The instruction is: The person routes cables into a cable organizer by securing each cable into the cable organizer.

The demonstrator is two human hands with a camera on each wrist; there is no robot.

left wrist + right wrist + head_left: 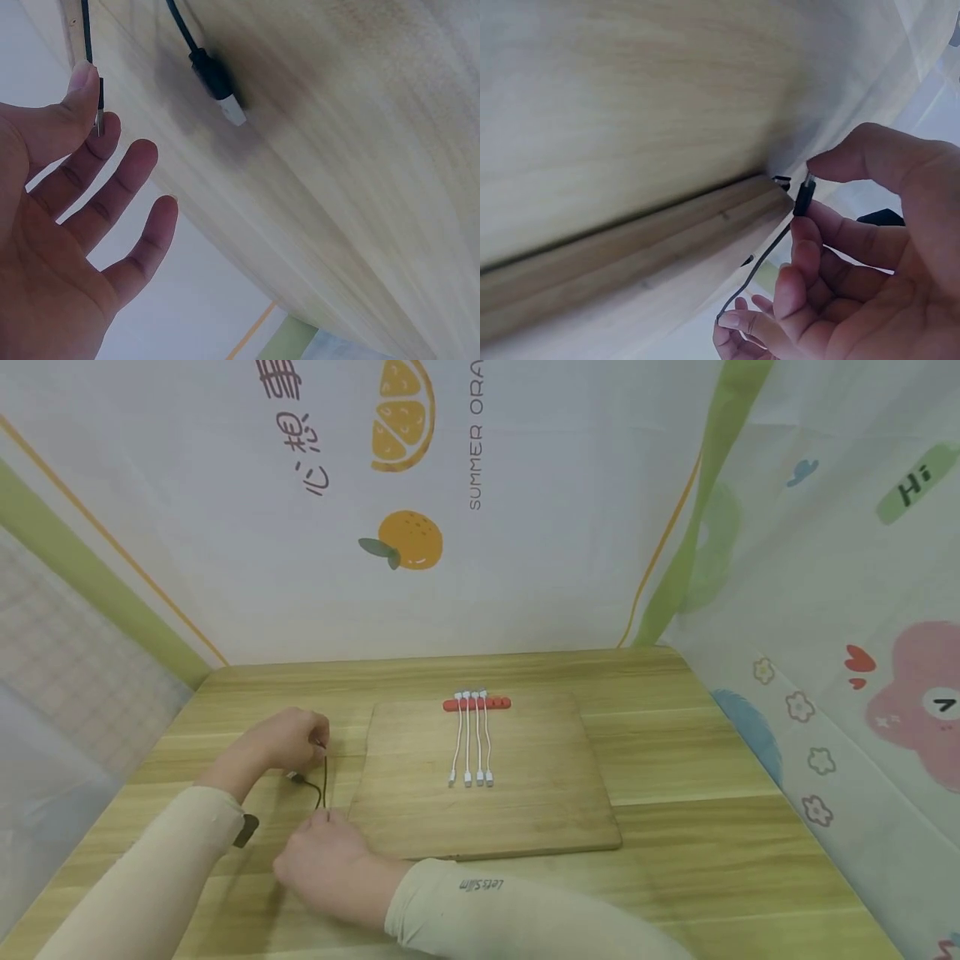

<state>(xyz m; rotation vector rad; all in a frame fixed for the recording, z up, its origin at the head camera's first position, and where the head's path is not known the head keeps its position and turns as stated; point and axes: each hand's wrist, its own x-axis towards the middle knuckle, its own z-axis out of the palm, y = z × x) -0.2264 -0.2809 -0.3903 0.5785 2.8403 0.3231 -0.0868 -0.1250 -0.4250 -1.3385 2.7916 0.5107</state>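
Left hand (288, 739): thumb and forefinger pinching a black cable (326, 777) by its metal-tipped end, remaining fingers spread. Right hand (333, 864), towards 5 o'clock: pinching a black plug (804, 196). Cable: between the hands, at 9 o'clock of the board (420, 818). Loose plug (214, 77): 6 o'clock of the left hand; same cable or another, cannot tell. Handling, judged: light; cord limp, slightly springy; plugs stiff, smooth. Suggested hold: dark casing, sparing metal tips.
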